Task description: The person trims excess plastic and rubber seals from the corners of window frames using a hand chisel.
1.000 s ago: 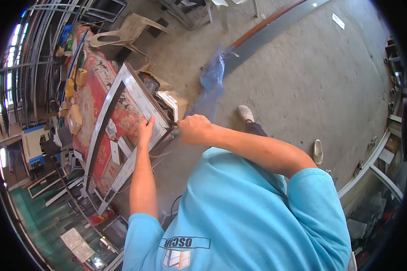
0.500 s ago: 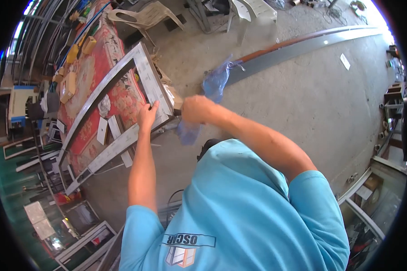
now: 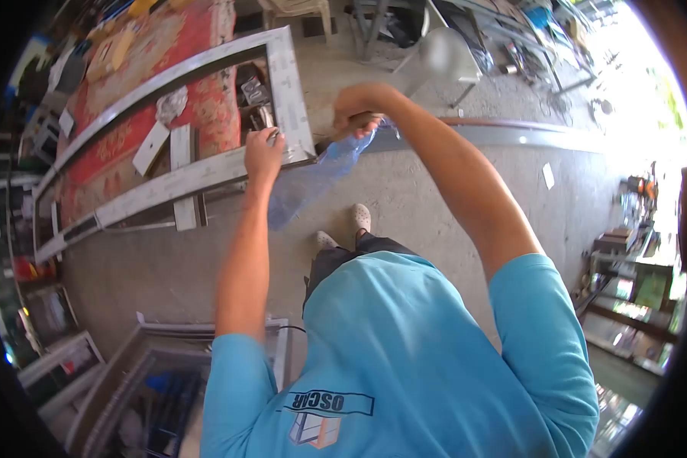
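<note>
A long window frame (image 3: 168,185) with one curved side, covered in whitish printed film, lies across the red patterned cloth. My left hand (image 3: 264,158) is closed around its lower bar by the right corner. Just beyond that corner, my right hand (image 3: 362,111) grips a brown, handle-like thing (image 3: 365,120); its far end by the frame is blurred, so its kind is unclear. Crumpled translucent blue plastic film (image 3: 317,182) spreads below and beside the right hand. Whether the hand also holds the film, I cannot tell.
The red cloth (image 3: 149,65) bears white profile pieces (image 3: 182,164) and a clear plastic wad (image 3: 172,104). A long grey profile (image 3: 466,136) runs rightward over the concrete floor. Plastic chairs (image 3: 441,61) stand ahead. More frames (image 3: 126,343) lie at lower left.
My view has swung, bringing my feet into sight and setting the window frame flatter across it. My right hand has moved away from the frame's corner; my left hand keeps hold of the bar.
</note>
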Demonstrator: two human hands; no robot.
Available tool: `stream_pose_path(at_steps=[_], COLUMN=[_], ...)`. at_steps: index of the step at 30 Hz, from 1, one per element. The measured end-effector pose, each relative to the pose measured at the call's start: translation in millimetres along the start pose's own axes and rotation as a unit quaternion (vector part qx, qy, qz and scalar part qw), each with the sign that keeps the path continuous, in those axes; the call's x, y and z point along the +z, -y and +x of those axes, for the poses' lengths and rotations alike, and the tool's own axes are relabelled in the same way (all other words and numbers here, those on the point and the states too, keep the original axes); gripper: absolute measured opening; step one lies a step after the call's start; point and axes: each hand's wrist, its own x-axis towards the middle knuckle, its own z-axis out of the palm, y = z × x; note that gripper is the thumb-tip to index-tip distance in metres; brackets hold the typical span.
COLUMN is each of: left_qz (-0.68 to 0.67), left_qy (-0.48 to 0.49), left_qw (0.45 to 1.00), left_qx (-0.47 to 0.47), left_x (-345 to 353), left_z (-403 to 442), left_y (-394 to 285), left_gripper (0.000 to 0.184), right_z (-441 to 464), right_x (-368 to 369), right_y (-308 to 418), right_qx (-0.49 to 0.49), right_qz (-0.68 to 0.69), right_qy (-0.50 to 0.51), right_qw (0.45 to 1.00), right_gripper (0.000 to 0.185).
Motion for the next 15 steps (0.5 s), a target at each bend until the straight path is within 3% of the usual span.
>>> stream_pose_path(at_steps=[4,6,7,9,10,12,15], left_qz=[-0.222,-0.326,-0.332,-0.397,-0.406,-0.431,-0.446], left_qy=[-0.061,-0.039,-0.054,-0.035,-0.056,-0.029,-0.077], left_qw=[0.967,0.924,0.918,0.852,0.843,0.818,0.828], left_qx=[-0.107,-0.195,-0.209,-0.338,-0.348,-0.379,-0.333], left_x=[-23.8,-22.3,-19.0,-6.8,-0.9,11.6,37.1], left_z=[-66.2,-106.8,-124.7,-156.1,-166.6,-180.6,-183.0], left_y=[-23.7,-20.7,-18.8,-14.9,-13.8,-12.3,-6.2], left_gripper=[0.032,0.037,0.037,0.042,0.042,0.041,0.044], right_z=[-27.3,-33.8,-33.1,-31.5,-25.7,-13.0,-32.9], right_x=[20.5,36.2,31.6,13.3,3.6,-9.1,10.3], right_y=[10.4,22.7,23.0,10.6,2.3,-11.7,-6.6], right_qx=[-0.019,-0.055,-0.053,-0.036,-0.033,0.000,-0.043], right_qz=[-0.074,-0.248,-0.267,-0.070,-0.095,-0.010,-0.145], right_qy=[-0.037,-0.059,-0.049,-0.047,-0.040,0.004,-0.046], right_qw=[0.996,0.965,0.961,0.996,0.994,1.000,0.987], right_gripper=[0.034,0.043,0.043,0.036,0.036,0.040,0.043])
